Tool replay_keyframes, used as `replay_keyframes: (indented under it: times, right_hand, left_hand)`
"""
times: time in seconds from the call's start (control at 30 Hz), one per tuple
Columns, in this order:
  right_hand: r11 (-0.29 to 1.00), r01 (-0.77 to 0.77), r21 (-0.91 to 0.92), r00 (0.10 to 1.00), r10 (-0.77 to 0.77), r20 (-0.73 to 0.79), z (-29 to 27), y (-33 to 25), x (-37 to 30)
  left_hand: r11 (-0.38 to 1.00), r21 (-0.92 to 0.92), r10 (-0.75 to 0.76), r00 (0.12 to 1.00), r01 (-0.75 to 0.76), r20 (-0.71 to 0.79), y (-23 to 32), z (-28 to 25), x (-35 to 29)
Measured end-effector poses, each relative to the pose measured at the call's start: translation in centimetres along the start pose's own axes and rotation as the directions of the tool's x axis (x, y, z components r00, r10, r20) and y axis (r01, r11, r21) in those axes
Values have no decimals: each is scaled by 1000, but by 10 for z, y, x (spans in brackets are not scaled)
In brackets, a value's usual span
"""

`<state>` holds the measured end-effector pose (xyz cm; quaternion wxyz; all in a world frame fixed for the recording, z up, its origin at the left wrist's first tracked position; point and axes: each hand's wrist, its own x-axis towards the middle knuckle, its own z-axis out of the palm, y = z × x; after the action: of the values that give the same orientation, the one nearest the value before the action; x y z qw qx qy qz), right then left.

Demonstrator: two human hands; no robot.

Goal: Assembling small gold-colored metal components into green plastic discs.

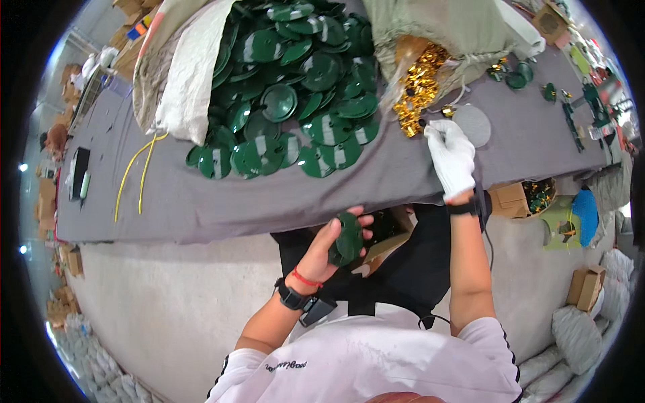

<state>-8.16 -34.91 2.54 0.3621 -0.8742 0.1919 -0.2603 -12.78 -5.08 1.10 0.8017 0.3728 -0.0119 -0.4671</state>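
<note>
Bare, my left hand (pixel 314 260) is in front of the table's near edge, its fingers wrapped round a glossy dark green disc (pixel 347 240). My right hand (pixel 451 160) wears a white glove and rests at the near end of a heap of shiny gold pieces (pixel 422 80). Its fingertips are drawn together; whatever they pinch, if anything, is too small to make out. Beside that hand lies a flat pale grey round pad (pixel 474 125), with one loose gold piece (pixel 448 111) near it. A large pile of green discs (pixel 279 102) spreads across the table's middle.
The discs spill from a pale woven sack (pixel 191 84); another sack (pixel 440 23) stands behind the gold heap. Yellow cord (pixel 142 161) and a black tray (pixel 79 166) lie left. At right is a dark green fixture (pixel 583 111). Below, an open carton (pixel 393 245) sits near my lap.
</note>
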Motion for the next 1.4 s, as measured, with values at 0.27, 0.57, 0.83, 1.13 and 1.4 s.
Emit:
replay_keyframes:
  times: [0.27, 0.57, 0.83, 1.13, 1.4]
  right_hand:
    - [697, -438, 567, 890, 246, 385, 19, -54, -107]
    - [992, 99, 75, 929, -119, 351, 29, -63, -80]
    - [913, 346, -214, 805, -173, 567, 49, -85, -71]
    - [870, 116, 480, 819, -357, 449, 2, -86, -123]
    - [796, -125, 591, 807, -265, 528, -14, -88, -134]
  left_hand:
    - [985, -87, 136, 979, -150, -149, 5, 13, 27]
    - [980, -150, 106, 979, -133, -177, 4, 10, 30]
    - [970, 40, 237, 906, -238, -349, 12, 5, 7]
    - [918, 310, 283, 956, -247, -77, 24, 17, -4]
    - [924, 342, 187, 982, -171, -13, 27, 17, -11]
